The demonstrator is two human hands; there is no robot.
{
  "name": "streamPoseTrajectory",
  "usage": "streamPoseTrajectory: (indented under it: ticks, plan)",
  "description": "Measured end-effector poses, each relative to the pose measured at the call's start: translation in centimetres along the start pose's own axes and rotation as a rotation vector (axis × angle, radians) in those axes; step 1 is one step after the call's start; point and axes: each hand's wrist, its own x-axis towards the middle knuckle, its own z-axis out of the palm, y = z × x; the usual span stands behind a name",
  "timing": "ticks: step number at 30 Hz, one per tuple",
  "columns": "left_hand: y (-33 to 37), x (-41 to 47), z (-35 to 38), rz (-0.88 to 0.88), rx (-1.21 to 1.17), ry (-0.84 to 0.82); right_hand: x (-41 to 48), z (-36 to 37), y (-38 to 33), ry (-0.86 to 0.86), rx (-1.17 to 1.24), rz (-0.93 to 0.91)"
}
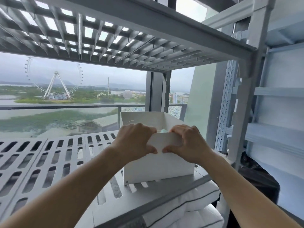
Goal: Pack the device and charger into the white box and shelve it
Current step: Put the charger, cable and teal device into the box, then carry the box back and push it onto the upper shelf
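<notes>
White box (158, 167) is on the slotted grey shelf (49, 162), over at the right end near the upright post (243, 129). So is this basically shelved?

> Nearly, I'd say. It's open at the top, and both hands are on the near side: left hand (134, 140) and right hand (189, 143) each pinch the front flap (166, 140), fingers curled over the top edge and thumbs pressed on the outside face.

Can you see the device or charger in there?

> Only a sliver of something pale green (162, 130) behind the flap, so can't tell what it is.

How would you handle it from here?

> Looks like thin card — light, stiff along the folds, bendy in the panels. Pulling on that flap alone would probably crease or tear it. I'd guess whatever weight there is sits on the bottom, so take it low on the two side walls or slide it flat. Watch the corners on those slots, and the white cushions (189, 211) underneath won't stop a drop.
</notes>
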Motion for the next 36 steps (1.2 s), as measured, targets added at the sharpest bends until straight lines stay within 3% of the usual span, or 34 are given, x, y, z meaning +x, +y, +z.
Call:
streamPoseTrajectory:
  ticks: [9,15,23,36]
  plan:
    - [-1.9,-7.0,-3.9,0.118,-0.123,0.1,-4.4,-1.2,-9.7,0.12,-0.156,0.096]
    - [-2.3,-9.3,-4.0,0.148,-0.085,0.036,-5.3,-1.2,-13.1,-0.041,-0.409,0.162]
    - [-1.5,-11.6,-5.3,0.17,-0.214,0.104,-8.2,-2.6,-16.6,0.033,-0.358,0.242]
    - [10.2,-16.8,-7.8,0.518,-0.284,0.323,-23.0,-10.2,-19.8,0.307,-0.536,0.331]
